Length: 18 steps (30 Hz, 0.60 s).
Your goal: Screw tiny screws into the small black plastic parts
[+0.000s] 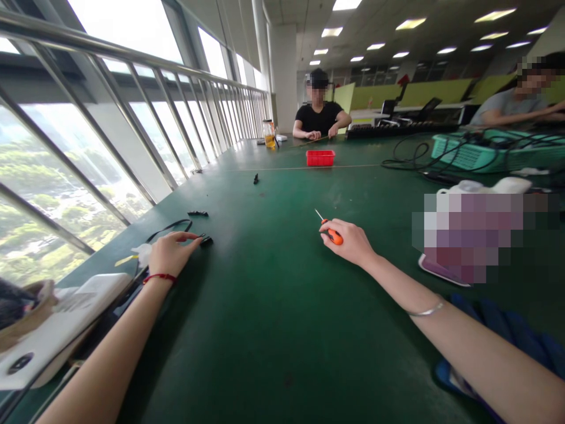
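Note:
My left hand (171, 254) is at the left side of the green table, thumb and forefinger pinched on a small black piece (206, 241). What kind of part it is I cannot make out. My right hand (348, 240) is closed around a screwdriver (334, 235) with an orange and black handle, its thin metal shaft pointing up and to the left. A second black piece (198, 214) lies just beyond my left hand, near a black strap (170, 227). Farther out is another small black piece (256, 179).
A red bin (320, 158) stands toward the far end of the table (273, 330). At the right are a teal basket (459, 156) with black cables and a pixelated item (472, 235). A white device (66, 324) lies at left, beside the railing. Two people sit beyond.

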Available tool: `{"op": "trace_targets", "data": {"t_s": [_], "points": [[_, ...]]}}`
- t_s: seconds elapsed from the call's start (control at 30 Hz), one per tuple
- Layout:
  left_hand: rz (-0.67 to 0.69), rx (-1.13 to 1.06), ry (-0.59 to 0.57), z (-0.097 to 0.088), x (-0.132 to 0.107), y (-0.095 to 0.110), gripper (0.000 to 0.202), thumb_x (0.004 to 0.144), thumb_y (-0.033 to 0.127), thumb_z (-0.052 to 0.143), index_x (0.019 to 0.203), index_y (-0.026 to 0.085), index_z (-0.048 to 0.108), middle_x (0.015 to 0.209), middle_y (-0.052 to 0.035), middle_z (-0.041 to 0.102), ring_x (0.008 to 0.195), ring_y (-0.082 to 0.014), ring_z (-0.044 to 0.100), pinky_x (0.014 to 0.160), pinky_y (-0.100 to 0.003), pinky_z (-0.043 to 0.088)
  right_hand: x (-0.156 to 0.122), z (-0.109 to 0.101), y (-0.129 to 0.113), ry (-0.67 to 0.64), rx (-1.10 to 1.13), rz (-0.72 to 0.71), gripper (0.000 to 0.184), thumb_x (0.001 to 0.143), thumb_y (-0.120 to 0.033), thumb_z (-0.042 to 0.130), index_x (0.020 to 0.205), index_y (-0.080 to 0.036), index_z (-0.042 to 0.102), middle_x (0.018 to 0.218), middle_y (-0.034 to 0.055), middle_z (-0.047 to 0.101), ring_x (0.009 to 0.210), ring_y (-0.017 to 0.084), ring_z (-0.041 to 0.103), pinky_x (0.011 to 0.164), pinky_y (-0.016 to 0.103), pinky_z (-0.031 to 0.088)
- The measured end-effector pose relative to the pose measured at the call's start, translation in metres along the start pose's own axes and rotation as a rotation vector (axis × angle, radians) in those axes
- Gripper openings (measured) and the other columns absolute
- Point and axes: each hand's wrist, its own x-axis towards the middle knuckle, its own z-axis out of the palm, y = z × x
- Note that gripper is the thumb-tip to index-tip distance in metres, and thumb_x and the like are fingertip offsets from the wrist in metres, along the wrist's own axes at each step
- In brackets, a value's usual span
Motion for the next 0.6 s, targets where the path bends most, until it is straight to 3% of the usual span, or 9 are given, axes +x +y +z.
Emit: {"op": "trace_targets", "data": {"t_s": [0.6], "points": [[-0.007, -0.031, -0.11, 0.0044, 0.0012, 0.0009, 0.032, 0.072, 0.042, 0.059, 0.092, 0.02, 0.069, 0.092, -0.0025, 0.069, 0.088, -0.0191, 0.06, 0.069, -0.023, 0.04, -0.0005, 0.0004, -0.0012, -0.063, 0.007, -0.03, 0.017, 0.08, -0.03, 0.051, 0.088, -0.023, 0.063, 0.086, 0.0, 0.064, 0.068, 0.013, 0.057, 0.058, 0.025, 0.04]]}}
